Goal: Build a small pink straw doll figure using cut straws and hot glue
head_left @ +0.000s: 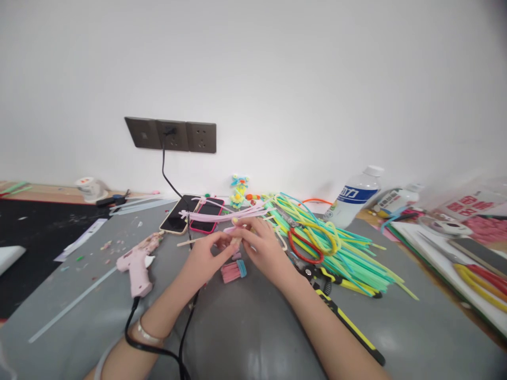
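My left hand (206, 257) and my right hand (260, 247) meet over the middle of the mat, fingertips pinched together. Between them is a small lilac pipe cleaner piece (228, 230), mostly covered by the fingers. A thin pale stick (186, 242) pokes out to the left behind my left hand; whether that hand holds it is hidden. Just below the hands lies a small bundle of pink pipe cleaner (229, 273) with a blue band (242, 268). Behind them, long lilac pipe cleaners (214, 217) lie across two phones (174, 217).
A pink glue gun (138, 262) lies left, its black cord (132, 316) crossing my left forearm. Green and yellow pipe cleaners (356, 258), red-and-yellow scissors (304, 248), pliers (344, 282) and a cutter knife (352, 327) lie right. A bottle (352, 198) stands behind.
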